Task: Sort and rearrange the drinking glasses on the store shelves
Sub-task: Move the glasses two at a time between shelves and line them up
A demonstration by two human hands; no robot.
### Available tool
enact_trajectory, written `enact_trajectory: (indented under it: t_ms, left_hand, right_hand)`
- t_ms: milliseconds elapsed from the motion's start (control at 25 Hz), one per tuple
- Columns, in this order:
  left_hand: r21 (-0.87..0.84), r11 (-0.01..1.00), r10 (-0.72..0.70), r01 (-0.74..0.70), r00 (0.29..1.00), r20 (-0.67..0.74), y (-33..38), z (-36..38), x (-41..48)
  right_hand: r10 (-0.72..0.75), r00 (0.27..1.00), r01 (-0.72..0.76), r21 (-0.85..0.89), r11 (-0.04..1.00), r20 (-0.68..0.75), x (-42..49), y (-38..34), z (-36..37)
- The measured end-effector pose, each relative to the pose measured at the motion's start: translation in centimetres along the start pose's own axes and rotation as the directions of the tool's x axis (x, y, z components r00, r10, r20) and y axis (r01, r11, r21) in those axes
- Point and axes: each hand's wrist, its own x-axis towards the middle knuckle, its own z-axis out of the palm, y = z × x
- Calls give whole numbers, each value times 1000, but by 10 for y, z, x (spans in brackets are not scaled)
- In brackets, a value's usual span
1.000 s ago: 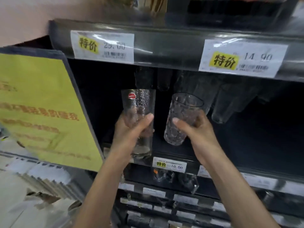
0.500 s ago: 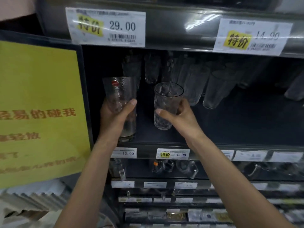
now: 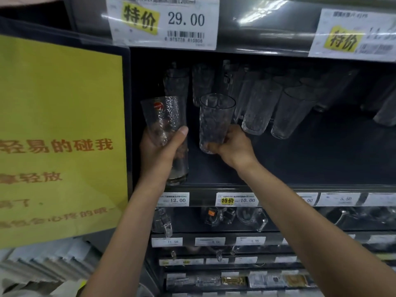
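Note:
My left hand (image 3: 159, 152) grips a tall clear textured glass with a red sticker (image 3: 164, 118), held upright near the left end of the dark shelf (image 3: 310, 163). My right hand (image 3: 233, 147) holds a shorter dimpled glass (image 3: 215, 120) by its base, just right of the first and upright above the shelf floor. Behind them, at the back of the shelf, stand several more clear tumblers (image 3: 261, 103) in rows.
A large yellow sign (image 3: 60, 129) in a dark frame juts out on the left beside the shelf opening. The upper shelf edge (image 3: 267, 28) with price tags hangs close overhead. Lower shelves hold glass mugs (image 3: 252, 217) and small boxed goods.
Both hands have carried their glasses deeper into the shelf. The right glass has gone from tilted to upright and my right hand now grips it lower, at the base.

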Motion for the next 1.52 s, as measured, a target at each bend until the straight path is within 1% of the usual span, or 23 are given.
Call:
enact_trajectory:
  t_ms: [240,360,480,720,840,1000,1200,1520]
  left_hand:
    - [-3,1000,0,-1,1000,-25,4,-1,-1]
    - [19,1000,17,-17,1000,-18,5,1,-1]
    - [9,1000,12,-12,999,-34,4,0,0]
    - [-14,1000,-5,5,999,-35,4,0,-1]
    - [-14,1000,-15,14,999,-35,5,0,-1]
    - [10,1000,9,-9,999,-31,5,0,-2]
    - [17,1000,19,-18,999,-29,4,0,-3]
    - [11,1000,29,-28,998,-50,3,1,-3]
  right_hand:
    - [-6,987,13,41,999,-161,32,-8,32]
    - [24,983,-32,-44,999,-183,49,-16,44]
    - [70,970,-87,-63,994,-235,62,-20,54]
    - [19,946,-75,-160,984,-324,76,-24,69]
    - [31,933,-90,-150,985,-358,81,-28,73]
    - [42,934,-94,-129,987,-356,84,-28,75]
    - [2,934,-80,-202,976,-357,88,-25,74]
    - [18,942,-103,-240,965,-334,88,-26,74]
